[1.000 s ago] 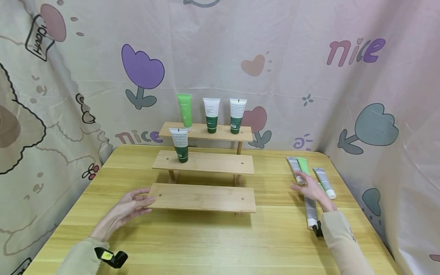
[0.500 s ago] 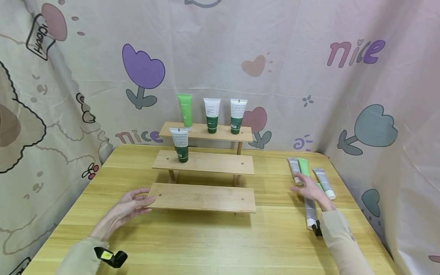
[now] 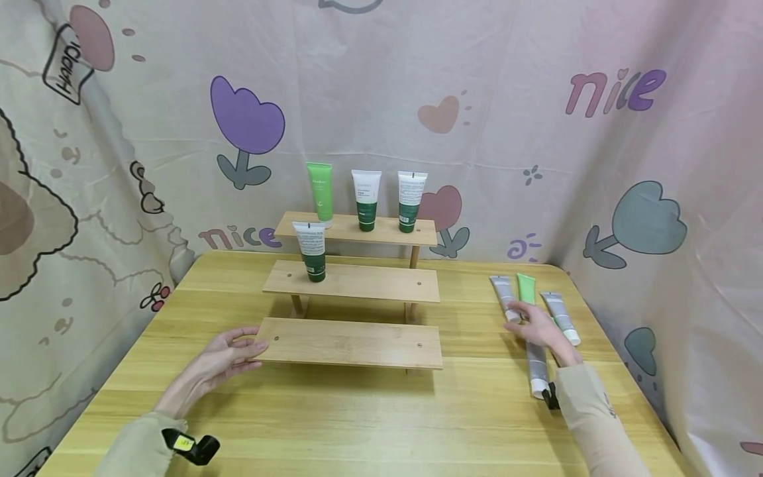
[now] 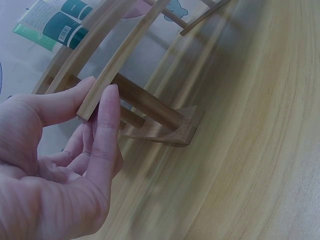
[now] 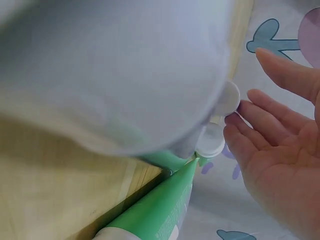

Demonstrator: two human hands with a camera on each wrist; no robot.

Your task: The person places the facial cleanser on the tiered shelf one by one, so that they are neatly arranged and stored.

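A three-step wooden display shelf (image 3: 352, 343) stands on the table. My left hand (image 3: 220, 361) pinches the left end of its lowest board between thumb and fingers, also plain in the left wrist view. Over on the right, my right hand (image 3: 539, 328) is among tubes lying flat, its fingertips at the white cap (image 5: 230, 97) of a grey tube (image 3: 502, 291). Those fingers are loosely extended and not wrapped round it. Near that hand lie a green tube (image 3: 526, 287), another grey tube (image 3: 559, 313) and a long grey tube (image 3: 538, 368) partly under the wrist.
On the top board stand a green tube (image 3: 322, 190) and two white-and-dark-green tubes (image 3: 367, 200). A similar tube (image 3: 312, 250) stands at the left of the middle board. A printed cloth (image 3: 369, 86) hangs behind the wooden table (image 3: 369, 424).
The grey tube at my right fingertips has shifted left at its far end and now lies apart from the green tube. My left hand has stayed on the shelf.
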